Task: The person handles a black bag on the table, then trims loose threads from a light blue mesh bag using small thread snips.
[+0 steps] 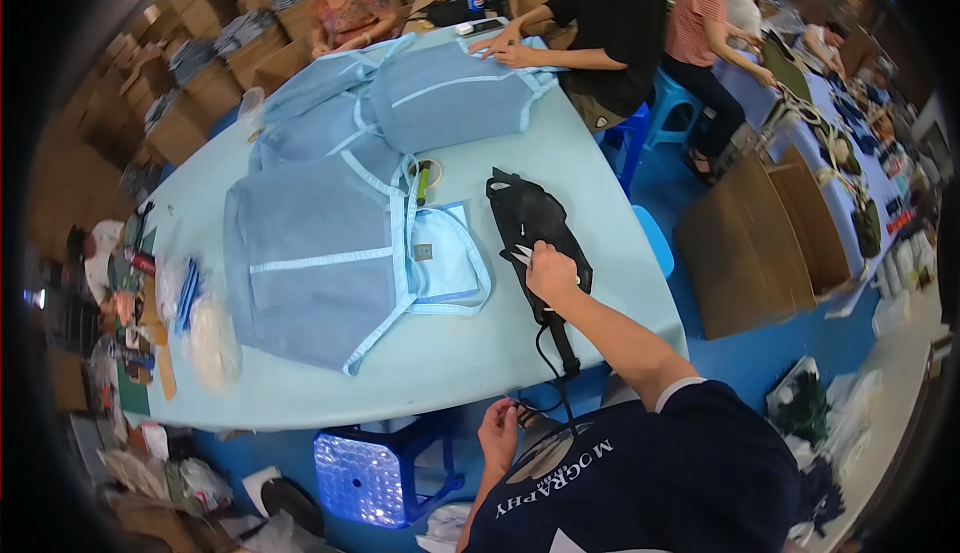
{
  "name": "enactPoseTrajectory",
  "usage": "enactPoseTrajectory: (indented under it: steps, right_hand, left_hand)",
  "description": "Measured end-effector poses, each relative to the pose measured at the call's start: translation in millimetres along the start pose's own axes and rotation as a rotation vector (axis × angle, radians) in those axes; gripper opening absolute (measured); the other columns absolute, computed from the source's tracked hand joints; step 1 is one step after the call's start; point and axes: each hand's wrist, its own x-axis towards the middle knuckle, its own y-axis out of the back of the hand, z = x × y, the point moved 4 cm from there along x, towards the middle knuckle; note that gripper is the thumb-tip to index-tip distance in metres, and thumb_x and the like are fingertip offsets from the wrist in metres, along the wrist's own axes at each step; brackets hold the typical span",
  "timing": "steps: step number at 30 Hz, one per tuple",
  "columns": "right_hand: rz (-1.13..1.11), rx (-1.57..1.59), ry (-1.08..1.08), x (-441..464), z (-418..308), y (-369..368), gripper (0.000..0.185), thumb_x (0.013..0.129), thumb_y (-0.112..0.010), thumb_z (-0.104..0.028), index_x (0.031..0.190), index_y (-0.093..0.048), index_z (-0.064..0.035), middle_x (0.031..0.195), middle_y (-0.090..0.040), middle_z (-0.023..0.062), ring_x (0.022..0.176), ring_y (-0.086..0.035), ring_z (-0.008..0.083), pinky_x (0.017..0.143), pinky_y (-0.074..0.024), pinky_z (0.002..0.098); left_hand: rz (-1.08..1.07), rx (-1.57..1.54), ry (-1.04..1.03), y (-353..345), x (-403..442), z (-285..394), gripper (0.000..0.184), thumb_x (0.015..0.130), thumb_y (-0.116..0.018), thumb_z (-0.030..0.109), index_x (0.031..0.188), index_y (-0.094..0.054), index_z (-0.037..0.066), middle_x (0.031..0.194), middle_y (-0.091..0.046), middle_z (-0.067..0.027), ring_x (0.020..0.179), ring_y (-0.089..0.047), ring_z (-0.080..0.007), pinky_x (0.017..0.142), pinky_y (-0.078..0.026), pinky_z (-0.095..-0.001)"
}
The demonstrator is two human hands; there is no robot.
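My right hand (553, 275) is closed around a pair of thread snips, and their silver blades (522, 254) stick out past the fingers, spread apart. It sits over a black fabric bag (540, 215) lying on the table, whose strap (564, 349) runs to the near edge. My left hand (498, 435) is below that edge, close to my body, its fingers pinched on a thin black cord (545, 353) that trails from the bag. Whatever else the left fingers cover is hidden.
Blue mesh bags (320, 253) with light-blue trim spread over the pale table (450, 368). A green-handled tool (423, 183) lies beside them. A co-worker in black (610, 33) handles mesh across the table. A blue stool (362, 478) stands near me; a cardboard box (745, 253) is right.
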Motion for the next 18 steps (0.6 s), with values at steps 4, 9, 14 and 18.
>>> enactPoseTrajectory:
  steps: [4, 9, 14, 18]
  right_hand:
    - [-0.071, 0.402, 0.036, 15, 21, 4, 0.01, 0.067, -0.057, -0.01, 0.072, -0.05, -0.0052, 0.061, -0.056, 0.0134, 0.065, -0.058, 0.0319, 0.056, -0.0447, 0.0395]
    - [-0.22, 0.607, 0.197, 36, 54, 33, 0.011, 0.069, -0.056, -0.013, 0.071, -0.05, -0.0039, 0.065, -0.057, 0.0157, 0.063, -0.056, 0.0325, 0.057, -0.0436, 0.0395]
    - [-0.365, 0.901, 0.282, 61, 99, 67, 0.014, 0.066, -0.059, -0.009, 0.072, -0.051, 0.0009, 0.057, -0.047, 0.0038, 0.054, -0.043, 0.0109, 0.051, -0.0378, 0.027]
    - [-0.338, 0.675, 0.739, 78, 91, 119, 0.01, 0.069, -0.056, -0.009, 0.072, -0.052, -0.0009, 0.057, -0.051, 0.0117, 0.051, -0.048, 0.0201, 0.05, -0.0387, 0.0299]
  left_hand:
    - [0.125, 0.354, -0.37, -48, -6, 53, 0.051, 0.069, -0.066, 0.01, 0.114, -0.045, 0.0, 0.118, -0.044, -0.0206, 0.098, -0.052, -0.0281, 0.077, -0.045, -0.0332]
    - [0.255, 0.614, -0.274, -123, 0, 62, 0.076, 0.06, -0.074, 0.019, 0.121, -0.035, -0.001, 0.127, -0.031, -0.0264, 0.114, -0.035, -0.0387, 0.091, -0.033, -0.0455]
    - [0.195, 0.509, -0.115, -203, -3, 76, 0.073, 0.066, -0.071, 0.026, 0.121, -0.033, -0.005, 0.118, -0.043, -0.0248, 0.105, -0.045, -0.0379, 0.088, -0.037, -0.0396]
    - [-0.155, 0.518, -0.362, -261, 3, 96, 0.063, 0.074, -0.064, 0.023, 0.123, -0.033, -0.001, 0.114, -0.046, -0.0198, 0.104, -0.047, -0.0344, 0.087, -0.04, -0.0371]
